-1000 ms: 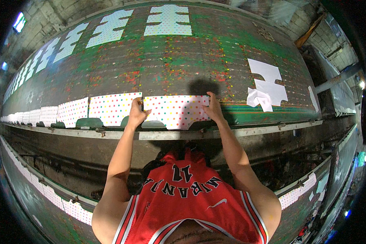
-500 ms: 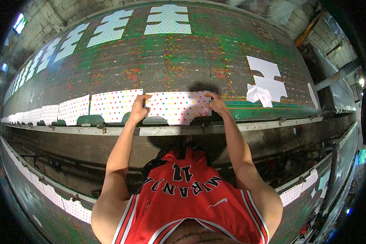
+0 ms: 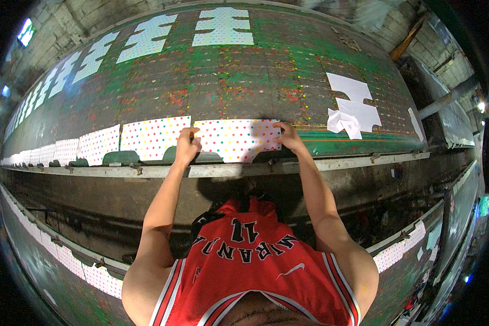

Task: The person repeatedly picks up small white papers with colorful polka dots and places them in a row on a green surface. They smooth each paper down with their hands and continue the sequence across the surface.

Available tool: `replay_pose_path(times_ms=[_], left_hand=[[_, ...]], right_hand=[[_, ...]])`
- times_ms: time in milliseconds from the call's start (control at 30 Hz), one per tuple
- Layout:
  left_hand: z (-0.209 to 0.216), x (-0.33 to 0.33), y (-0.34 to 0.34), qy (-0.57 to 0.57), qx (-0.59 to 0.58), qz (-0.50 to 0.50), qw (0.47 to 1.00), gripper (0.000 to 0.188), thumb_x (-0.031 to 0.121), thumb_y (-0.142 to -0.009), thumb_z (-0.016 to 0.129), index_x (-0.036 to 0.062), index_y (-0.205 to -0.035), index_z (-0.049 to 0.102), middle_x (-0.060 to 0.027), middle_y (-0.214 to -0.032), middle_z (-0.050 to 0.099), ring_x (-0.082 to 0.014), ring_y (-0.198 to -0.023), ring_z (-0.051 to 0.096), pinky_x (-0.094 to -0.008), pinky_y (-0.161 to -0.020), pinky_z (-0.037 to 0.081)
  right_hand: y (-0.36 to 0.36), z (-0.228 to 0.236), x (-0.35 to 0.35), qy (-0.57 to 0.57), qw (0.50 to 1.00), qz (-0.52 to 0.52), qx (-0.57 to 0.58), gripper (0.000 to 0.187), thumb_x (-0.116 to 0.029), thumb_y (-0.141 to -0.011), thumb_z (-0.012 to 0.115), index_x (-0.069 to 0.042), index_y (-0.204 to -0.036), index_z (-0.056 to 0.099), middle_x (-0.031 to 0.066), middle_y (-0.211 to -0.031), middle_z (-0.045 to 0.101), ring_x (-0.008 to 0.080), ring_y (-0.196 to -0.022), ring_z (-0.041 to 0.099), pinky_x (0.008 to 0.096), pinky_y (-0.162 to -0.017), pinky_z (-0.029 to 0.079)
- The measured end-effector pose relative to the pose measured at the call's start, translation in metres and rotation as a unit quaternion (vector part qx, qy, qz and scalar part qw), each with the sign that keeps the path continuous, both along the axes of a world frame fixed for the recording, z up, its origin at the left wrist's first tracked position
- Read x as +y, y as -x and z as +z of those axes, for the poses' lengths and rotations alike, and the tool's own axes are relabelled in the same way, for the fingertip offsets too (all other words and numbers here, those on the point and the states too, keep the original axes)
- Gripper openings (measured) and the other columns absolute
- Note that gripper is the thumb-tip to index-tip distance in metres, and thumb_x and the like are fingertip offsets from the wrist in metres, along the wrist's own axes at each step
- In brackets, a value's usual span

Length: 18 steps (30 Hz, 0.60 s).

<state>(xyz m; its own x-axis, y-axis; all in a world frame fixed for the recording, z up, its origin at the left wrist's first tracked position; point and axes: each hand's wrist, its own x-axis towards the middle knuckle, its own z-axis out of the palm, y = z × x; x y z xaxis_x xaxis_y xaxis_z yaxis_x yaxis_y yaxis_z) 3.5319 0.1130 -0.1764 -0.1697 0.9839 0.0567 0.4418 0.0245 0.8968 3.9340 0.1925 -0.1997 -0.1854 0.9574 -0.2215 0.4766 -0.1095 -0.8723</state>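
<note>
A white cut fabric piece (image 3: 236,139) with red, yellow and green dots lies along the near edge of the long printing table (image 3: 244,92). Curved notches show on its lower edge. My left hand (image 3: 187,145) has its fingers bent and pinched at the piece's left edge. At the upper right corner, my right hand (image 3: 289,137) grips the opposite edge, with thumb and fingertips close together. Just left of my left hand lies another dotted piece (image 3: 155,137), with a narrow gap between the two. My hand covers part of that gap.
More dotted pieces (image 3: 99,144) run leftward along the near edge; others (image 3: 223,33) lie along the far side. Plain white pieces (image 3: 358,113), one crumpled, lie to the right. A metal rail (image 3: 228,170) borders the table. Behind me stands another table with dotted pieces (image 3: 100,280).
The view has shifted slightly. Both hands stay at the same edges of the dotted piece, which lies in nearly the same place.
</note>
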Motion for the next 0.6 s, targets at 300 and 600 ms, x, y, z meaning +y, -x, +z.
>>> replay_pose_path(times_ms=[300,600], left_hand=[[-0.009,0.044,-0.007,-0.057,0.055,0.11,0.991,0.028,-0.001,-0.081,0.066,-0.0057,-0.107,0.057,-0.0172,-0.092,0.065,-0.0256,-0.083,0.064,-0.0371,-0.074,0.051],[-0.021,0.033,-0.004,-0.048,0.167,0.166,0.971,0.024,0.001,-0.081,0.07,-0.0039,-0.102,0.059,-0.0166,-0.092,0.065,-0.029,-0.081,0.065,-0.0387,-0.075,0.052]], right_hand=[[-0.001,-0.011,0.001,-0.062,0.998,-0.001,-0.006,0.057,-0.004,-0.064,0.081,-0.007,-0.118,0.066,0.0101,-0.112,0.064,0.0237,-0.097,0.063,0.0347,-0.087,0.051],[0.001,-0.007,-0.017,-0.055,0.998,-0.017,0.006,0.055,0.003,-0.065,0.077,-0.007,-0.118,0.066,0.0085,-0.105,0.064,0.0192,-0.085,0.061,0.0326,-0.077,0.052]])
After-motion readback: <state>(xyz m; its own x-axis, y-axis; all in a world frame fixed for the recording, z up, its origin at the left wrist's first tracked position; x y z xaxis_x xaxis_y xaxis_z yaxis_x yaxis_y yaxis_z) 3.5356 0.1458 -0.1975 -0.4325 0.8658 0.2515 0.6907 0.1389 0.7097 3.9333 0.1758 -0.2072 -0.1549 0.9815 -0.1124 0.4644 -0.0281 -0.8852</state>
